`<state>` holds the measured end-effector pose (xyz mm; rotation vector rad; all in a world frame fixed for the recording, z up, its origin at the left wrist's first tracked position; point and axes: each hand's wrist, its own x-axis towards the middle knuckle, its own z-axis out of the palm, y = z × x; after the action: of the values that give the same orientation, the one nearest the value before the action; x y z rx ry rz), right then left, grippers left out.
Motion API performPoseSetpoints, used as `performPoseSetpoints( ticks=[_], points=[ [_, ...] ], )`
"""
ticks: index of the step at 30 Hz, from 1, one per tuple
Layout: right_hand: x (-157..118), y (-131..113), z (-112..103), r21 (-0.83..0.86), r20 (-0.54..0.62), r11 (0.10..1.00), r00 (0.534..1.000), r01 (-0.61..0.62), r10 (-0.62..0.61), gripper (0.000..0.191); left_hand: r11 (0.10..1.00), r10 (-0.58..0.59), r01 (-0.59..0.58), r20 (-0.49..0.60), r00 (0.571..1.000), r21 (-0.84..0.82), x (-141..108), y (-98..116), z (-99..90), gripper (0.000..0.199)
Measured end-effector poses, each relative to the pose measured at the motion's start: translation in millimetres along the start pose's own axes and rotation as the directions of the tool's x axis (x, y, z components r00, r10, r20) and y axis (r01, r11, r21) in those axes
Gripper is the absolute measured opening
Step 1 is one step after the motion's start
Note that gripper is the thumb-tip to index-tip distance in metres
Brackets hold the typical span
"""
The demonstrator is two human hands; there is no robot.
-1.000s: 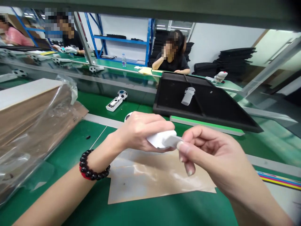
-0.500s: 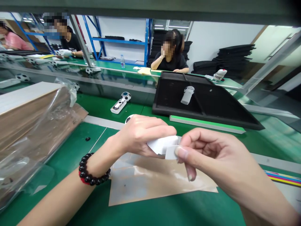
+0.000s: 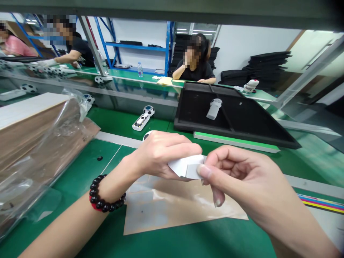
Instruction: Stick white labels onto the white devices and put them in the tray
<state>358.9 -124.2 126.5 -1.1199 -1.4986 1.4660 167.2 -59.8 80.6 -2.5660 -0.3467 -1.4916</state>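
Observation:
My left hand (image 3: 166,152), a black bead bracelet at its wrist, is closed around a white plastic device (image 3: 178,166) above the work surface. Part of a football-patterned end (image 3: 147,135) shows behind that hand, and its link to the device is hidden. Between thumb and fingers, my right hand (image 3: 225,172) pinches a small pale sticker-like piece (image 3: 192,171). The piece lies against the device's end; whether it is stuck there I cannot tell. Below both hands is a glossy brownish sheet (image 3: 172,211) on the green table (image 3: 104,236).
On the green belt lies an opened football-headed device (image 3: 141,121). A black tray (image 3: 255,122) at the right bears another device (image 3: 214,109). Plastic-wrapped cardboard (image 3: 40,125) takes up the left side. Several people sit across the line, one with a gloved hand (image 3: 47,62) over devices.
My right hand has brought the pale piece slightly left and up, closer against the device. The opened device on the belt has shifted right. A co-worker's arm at far left now reaches leftward.

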Motion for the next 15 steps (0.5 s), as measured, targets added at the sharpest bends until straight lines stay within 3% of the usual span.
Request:
performPoseSetpoints(
  ticks=[15],
  points=[
    [-1.5,1.6,-0.2,-0.028,-0.017,0.999,0.999,0.034,-0.035,0.017,1.000,0.003,-0.003,0.008,1.000,-0.004,0.9,1.2,-0.6,0.020]
  ],
)
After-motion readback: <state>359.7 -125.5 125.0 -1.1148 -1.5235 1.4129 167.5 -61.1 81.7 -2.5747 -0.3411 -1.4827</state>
